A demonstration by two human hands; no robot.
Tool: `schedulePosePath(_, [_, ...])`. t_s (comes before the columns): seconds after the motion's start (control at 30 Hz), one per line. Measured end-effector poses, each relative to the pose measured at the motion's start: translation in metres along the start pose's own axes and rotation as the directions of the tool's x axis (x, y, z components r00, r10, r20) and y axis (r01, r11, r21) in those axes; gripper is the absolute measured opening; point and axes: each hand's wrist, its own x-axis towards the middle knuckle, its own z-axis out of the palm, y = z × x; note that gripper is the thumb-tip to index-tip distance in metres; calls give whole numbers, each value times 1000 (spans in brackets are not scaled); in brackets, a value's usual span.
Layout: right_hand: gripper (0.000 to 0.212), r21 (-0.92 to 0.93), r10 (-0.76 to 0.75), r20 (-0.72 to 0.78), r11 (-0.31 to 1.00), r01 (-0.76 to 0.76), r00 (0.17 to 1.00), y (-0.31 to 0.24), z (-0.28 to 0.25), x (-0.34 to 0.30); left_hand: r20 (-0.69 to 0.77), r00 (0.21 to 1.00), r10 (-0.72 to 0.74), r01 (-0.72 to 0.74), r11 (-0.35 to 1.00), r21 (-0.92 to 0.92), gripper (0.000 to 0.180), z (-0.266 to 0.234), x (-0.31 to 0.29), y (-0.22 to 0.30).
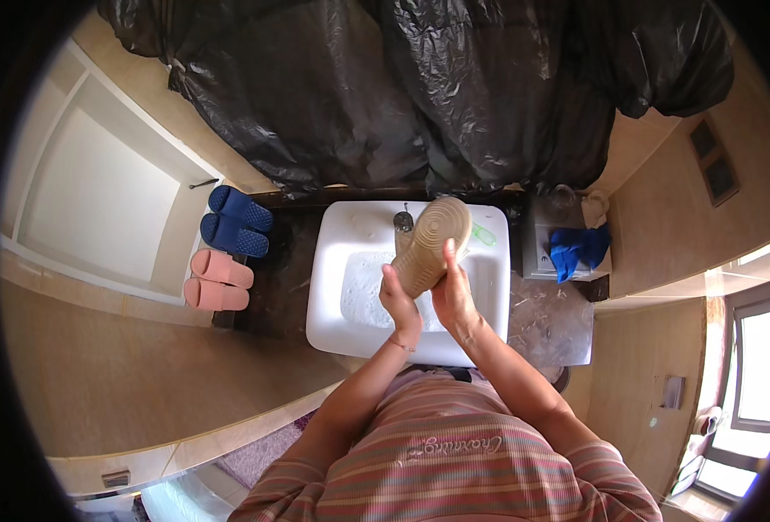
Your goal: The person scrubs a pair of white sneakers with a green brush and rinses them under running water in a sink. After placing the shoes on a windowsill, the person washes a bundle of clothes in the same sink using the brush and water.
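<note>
Over the white sink [322,291], a shoe [434,239] with a tan ridged sole is held up, its sole facing me. My left hand [400,304] grips the near left edge of the shoe, thumb pointing up along it. On the other side my right hand [456,296] clasps it, with the thumb pressed on the sole. The shoe's upper is hidden behind the sole. Foamy water [366,291] lies in the basin below. Just right of the shoe, a light green plastic item [485,235] rests on the sink's edge; its kind is unclear. The dark tap [403,223] stands behind.
Blue slippers [237,230] and pink slippers [218,293] sit left of the sink on the dark counter [276,296]. Black plastic sheeting [333,104] hangs along the far side. At the right, a blue cloth [580,250] drapes over a pale box [539,235]. A window [763,370] is farther right.
</note>
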Motion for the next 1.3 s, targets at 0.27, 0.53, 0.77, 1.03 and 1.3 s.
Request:
schedulePosePath(0.27, [59,-6,-34,-221,999,33,975,-33,13,-2,331,942,-49,-89,918,387,63,-7,-4,17])
schedulePosePath(0.53, [66,-549,-27,283,815,185,959,-53,2,-11,459,675,-578,514,814,270,74,11,24,70])
schedulePosePath(0.77, [73,-877,-311,295,287,385,903,-50,15,-6,393,846,-361,220,907,359,68,2,15,42])
schedulePosePath(1.03, [88,-813,-196,106,547,198,975,-20,-6,2,85,977,-193,174,965,195,64,33,-2,54])
schedulePosePath(1.3, [76,-878,-200,7,468,102,980,-26,15,-7,112,992,-56,38,986,164,50,25,8,42])
